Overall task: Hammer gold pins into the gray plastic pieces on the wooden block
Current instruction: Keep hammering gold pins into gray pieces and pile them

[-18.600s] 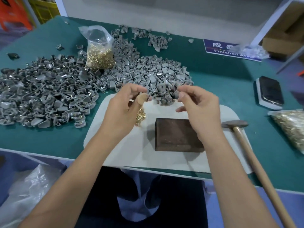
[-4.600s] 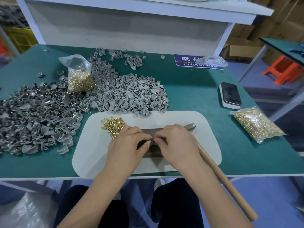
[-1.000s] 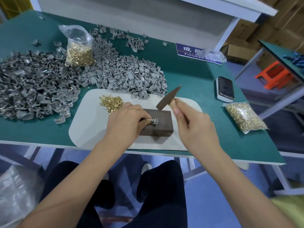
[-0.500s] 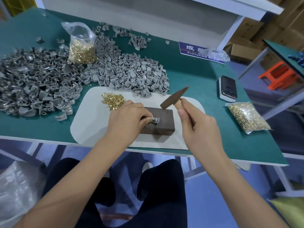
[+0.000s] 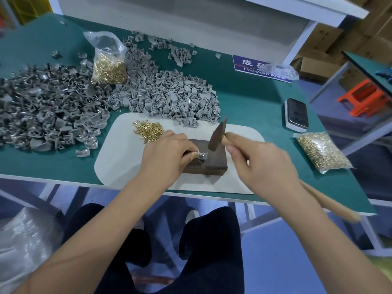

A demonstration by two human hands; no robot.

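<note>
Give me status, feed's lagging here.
Left hand pinches gray piece on wooden block. Right hand grips hammer, raised above it. Nothing between.

Single head-worn view, steeply down, close over table [image 5: 254, 98] edge

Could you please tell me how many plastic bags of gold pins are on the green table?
2. One bag stands at the far left among the gray pieces; the other bag lies at the right edge, near the phone. None seems hidden.
</note>
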